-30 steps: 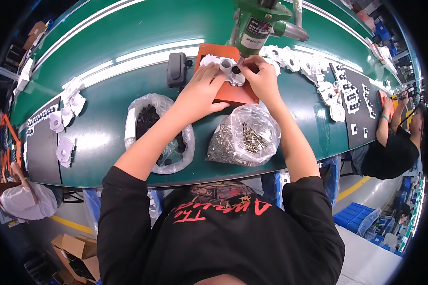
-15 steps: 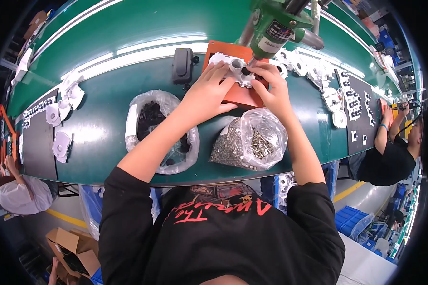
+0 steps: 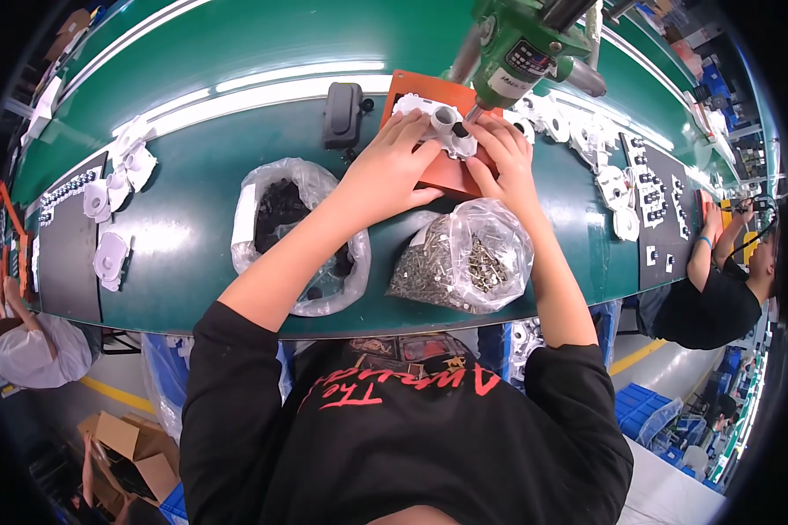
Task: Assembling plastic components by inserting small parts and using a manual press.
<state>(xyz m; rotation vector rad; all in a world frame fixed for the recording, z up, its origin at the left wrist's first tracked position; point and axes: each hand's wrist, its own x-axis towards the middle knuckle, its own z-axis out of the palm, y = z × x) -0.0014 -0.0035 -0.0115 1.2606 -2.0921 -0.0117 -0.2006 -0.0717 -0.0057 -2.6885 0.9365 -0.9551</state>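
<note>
while the white plastic part [image 3: 440,125] sits on the orange block [image 3: 451,177] beneath the green tool head [image 3: 518,66], both hands are on or close against it. the left hand [image 3: 400,159] lies over its left side, fingers on the part and thumb apart, toward the block's near edge; whether it clamps or only steadies, i cannot tell. the right hand [image 3: 505,160] is curled at the right side, fingertips close to the metal tip [image 3: 474,114], thumb nearer the part; whether anything is pinched there is hidden.

the main danger, as i judge it, is to the right fingers: if the tip moved down or sideways with them this close, they could be nipped or struck. the black piece [image 3: 460,129] stands just beside the tip, so a nudge from a finger might tilt it or set it off line. should the left hand let up, the part could twist on the block under a sideways load. the right forearm passes close by the open bag of screws [image 3: 486,262]; a careless elbow might tip it and scatter them over the green table [image 3: 179,262]
</note>
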